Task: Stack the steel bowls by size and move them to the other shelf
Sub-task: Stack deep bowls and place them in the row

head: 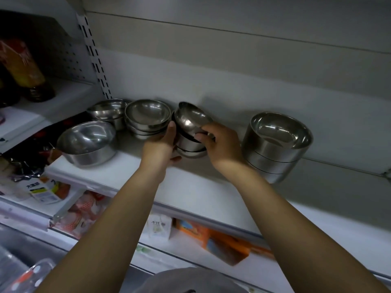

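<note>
Your left hand [163,142] cups the small bowl stack [190,148] mid-shelf, and your right hand [221,144] pinches the tilted top bowl [190,118]. Bare shelf [190,187] lies near its front edge. The low stack [148,119] touches your left thumb, and the wide stack [275,144] stands just right.

Low down, an orange packet [224,242] beside a white carton [158,227]; far left, perhaps sauce bottles [27,70]
</note>
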